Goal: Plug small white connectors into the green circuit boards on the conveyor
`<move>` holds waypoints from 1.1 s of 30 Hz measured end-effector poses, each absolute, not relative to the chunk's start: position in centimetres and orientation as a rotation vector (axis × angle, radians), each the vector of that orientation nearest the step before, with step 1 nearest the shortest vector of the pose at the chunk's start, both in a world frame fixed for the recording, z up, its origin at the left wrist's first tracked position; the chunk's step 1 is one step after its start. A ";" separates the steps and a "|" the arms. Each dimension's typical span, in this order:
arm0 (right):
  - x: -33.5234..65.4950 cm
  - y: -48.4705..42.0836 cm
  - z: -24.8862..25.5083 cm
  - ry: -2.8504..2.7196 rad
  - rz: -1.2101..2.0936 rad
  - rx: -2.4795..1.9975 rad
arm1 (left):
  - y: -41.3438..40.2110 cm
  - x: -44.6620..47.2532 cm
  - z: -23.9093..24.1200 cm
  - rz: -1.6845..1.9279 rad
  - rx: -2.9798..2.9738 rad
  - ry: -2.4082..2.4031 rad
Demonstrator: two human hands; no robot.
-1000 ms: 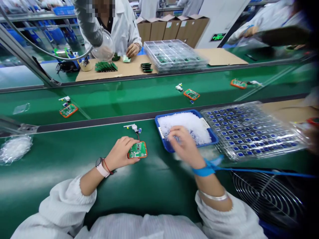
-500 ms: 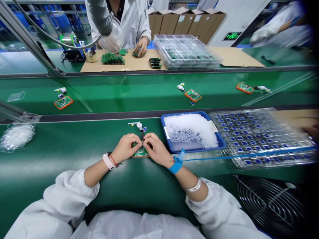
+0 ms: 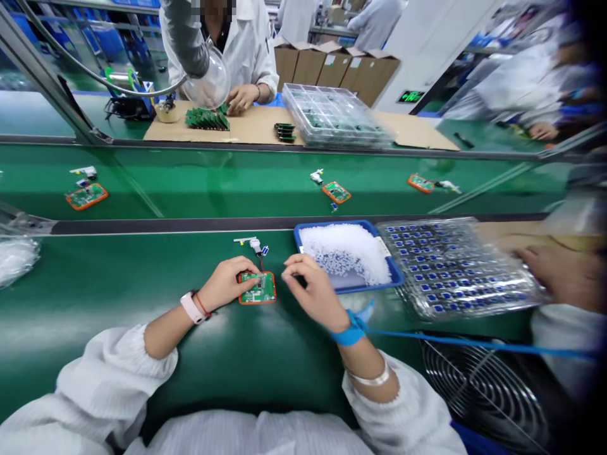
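A small green circuit board in an orange frame [image 3: 258, 289] lies on the green mat in front of me. My left hand [image 3: 227, 284] rests on its left edge, fingers curled round it, holding it down. My right hand [image 3: 310, 291] hovers just right of the board with thumb and forefinger pinched together; what they pinch is too small to make out. A white connector with wires [image 3: 255, 243] lies just behind the board. A blue tray [image 3: 396, 275] of small white plastic parts sits to the right.
A clear blister tray of blue parts [image 3: 450, 265] lies right of the blue tray, with another person's hand [image 3: 564, 275] at its far edge. More boards [image 3: 86, 196] [image 3: 336, 191] ride the conveyor. A person in white works across the belt. A wire fan guard [image 3: 488, 385] sits lower right.
My right hand went from the blue tray to the board, met my left hand there, and has now drawn back a little to the right, still pinched. My left hand stayed on the board.
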State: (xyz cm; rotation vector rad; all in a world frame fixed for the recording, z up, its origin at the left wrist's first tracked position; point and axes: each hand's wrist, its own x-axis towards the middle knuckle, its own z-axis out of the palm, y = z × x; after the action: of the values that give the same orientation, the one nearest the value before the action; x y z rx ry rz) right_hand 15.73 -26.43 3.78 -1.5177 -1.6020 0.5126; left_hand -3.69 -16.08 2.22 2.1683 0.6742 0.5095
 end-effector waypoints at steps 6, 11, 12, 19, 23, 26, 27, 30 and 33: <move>26.2 -30.5 2.9 -1.392 0.204 -2.022 | -16.2 -3.9 1.8 0.437 2.288 0.673; 28.0 -31.3 0.9 -1.471 0.262 -2.117 | -16.1 -4.0 1.6 0.406 2.331 0.663; 27.8 -31.2 0.9 -1.471 0.252 -2.126 | -16.1 -4.0 1.5 0.401 2.337 0.658; 27.6 -31.0 0.9 -1.550 0.243 -2.205 | -16.1 -4.0 1.7 0.382 2.328 0.651; 26.4 -30.5 2.0 -1.568 0.153 -2.112 | -16.1 -3.8 1.6 0.426 2.315 0.648; 22.4 -29.0 3.4 -1.543 0.192 -1.885 | -16.1 -3.7 1.4 0.519 2.261 0.630; 20.7 -28.3 3.6 -1.575 0.280 -1.770 | -16.1 -3.7 1.3 0.559 2.232 0.619; 15.6 -26.4 3.1 -1.682 0.544 -1.541 | -16.2 -3.6 1.3 0.645 2.174 0.564; 12.9 -25.0 1.5 -1.680 0.644 -1.510 | -16.4 -3.6 1.3 0.658 2.187 0.533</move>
State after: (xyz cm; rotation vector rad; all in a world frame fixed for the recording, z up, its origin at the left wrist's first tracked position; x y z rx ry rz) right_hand 12.85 -25.03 1.51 -1.5098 -1.6800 0.6436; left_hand -3.57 -16.38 1.30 2.1869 0.5332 0.6583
